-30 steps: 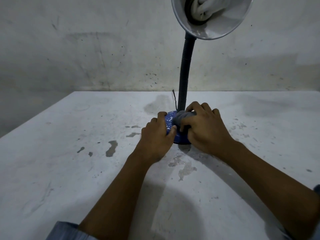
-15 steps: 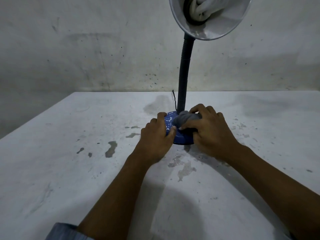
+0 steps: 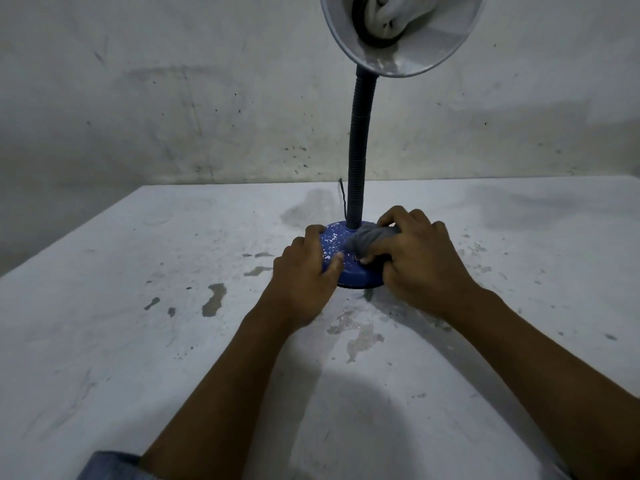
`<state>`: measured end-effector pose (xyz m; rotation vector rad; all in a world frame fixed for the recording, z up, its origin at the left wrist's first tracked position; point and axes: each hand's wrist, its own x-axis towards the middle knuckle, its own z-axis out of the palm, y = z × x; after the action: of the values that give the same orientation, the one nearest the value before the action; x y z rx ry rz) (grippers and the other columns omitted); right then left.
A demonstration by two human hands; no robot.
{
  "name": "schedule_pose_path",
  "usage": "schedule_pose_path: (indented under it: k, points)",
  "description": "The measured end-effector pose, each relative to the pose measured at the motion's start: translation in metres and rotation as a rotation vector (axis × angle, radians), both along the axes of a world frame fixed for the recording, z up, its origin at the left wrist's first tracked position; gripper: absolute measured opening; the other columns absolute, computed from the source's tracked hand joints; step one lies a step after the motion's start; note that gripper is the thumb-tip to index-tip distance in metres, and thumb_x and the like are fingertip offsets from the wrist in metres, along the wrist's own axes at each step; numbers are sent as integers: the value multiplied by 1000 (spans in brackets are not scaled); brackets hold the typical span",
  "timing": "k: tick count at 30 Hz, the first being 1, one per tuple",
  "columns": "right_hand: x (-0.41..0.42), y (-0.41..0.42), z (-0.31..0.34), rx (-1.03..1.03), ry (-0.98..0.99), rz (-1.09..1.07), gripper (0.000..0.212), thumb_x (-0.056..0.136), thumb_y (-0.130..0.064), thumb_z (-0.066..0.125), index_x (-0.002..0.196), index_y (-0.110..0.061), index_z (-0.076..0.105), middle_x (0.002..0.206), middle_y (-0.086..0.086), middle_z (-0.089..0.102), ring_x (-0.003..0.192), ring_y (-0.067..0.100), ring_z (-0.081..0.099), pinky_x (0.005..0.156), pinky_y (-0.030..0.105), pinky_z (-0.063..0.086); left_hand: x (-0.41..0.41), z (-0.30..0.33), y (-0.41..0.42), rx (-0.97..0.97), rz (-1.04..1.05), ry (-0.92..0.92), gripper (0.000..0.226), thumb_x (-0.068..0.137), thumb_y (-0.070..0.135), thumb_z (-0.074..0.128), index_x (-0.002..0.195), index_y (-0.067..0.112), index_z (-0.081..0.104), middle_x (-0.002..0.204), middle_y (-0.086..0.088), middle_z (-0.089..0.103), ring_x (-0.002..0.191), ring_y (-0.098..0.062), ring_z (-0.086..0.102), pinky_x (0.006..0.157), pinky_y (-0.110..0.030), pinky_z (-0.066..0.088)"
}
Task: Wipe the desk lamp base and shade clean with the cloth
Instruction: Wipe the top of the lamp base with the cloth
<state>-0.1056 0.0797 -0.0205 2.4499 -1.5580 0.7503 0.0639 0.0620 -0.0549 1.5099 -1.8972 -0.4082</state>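
Head view shows the right hand [image 3: 419, 265] clenched round a bunched grey cloth [image 3: 367, 242], pressing it onto the top of the blue lamp base [image 3: 356, 277]. Just left of that grip, the left hand [image 3: 304, 275] holds the base's rim, thumb on top, steadying it on the table [image 3: 138, 341]. Above the grip, neck [image 3: 360, 150] and shade [image 3: 415, 46] look top-heavy, so a hard sideways rub could tip the lamp if the left hand slackens.
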Motion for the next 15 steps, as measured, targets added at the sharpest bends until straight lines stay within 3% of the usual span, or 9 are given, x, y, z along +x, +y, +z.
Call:
schedule_pose_path:
  k: [3, 7, 10, 15]
  points:
    - [-8, -1, 1, -46, 53, -94, 31, 83, -14, 49, 101, -28, 70, 122, 4, 50, 112, 25, 40, 85, 36, 25, -1, 0, -1, 21, 8, 2, 49, 94, 39, 45, 137, 22, 29, 134, -7, 50, 113, -23, 56, 98, -43, 48]
    - [-2, 4, -1, -61, -90, -15, 37, 75, -17, 44, 97, -27, 72, 114, 9, 56, 105, 30, 48, 79, 37, 29, -1, -1, -1, 7, 7, -2, 48, 94, 39, 45, 137, 22, 29, 131, -7, 52, 110, -23, 56, 97, -43, 48]
    - [6, 5, -3, -9, -7, 13, 32, 85, -16, 50, 107, -30, 69, 122, 5, 50, 113, 25, 41, 86, 38, 29, 0, -2, 0, 4, 2, -3, 48, 94, 41, 45, 136, 22, 30, 130, -7, 52, 110, -24, 56, 97, -44, 48]
    - [-4, 2, -1, -40, 52, -138, 32, 86, -18, 51, 111, -32, 66, 126, 2, 46, 116, 23, 37, 89, 37, 26, -1, -2, -1, 19, 8, 5, 49, 94, 40, 46, 137, 23, 29, 134, -6, 51, 113, -23, 55, 99, -43, 47]
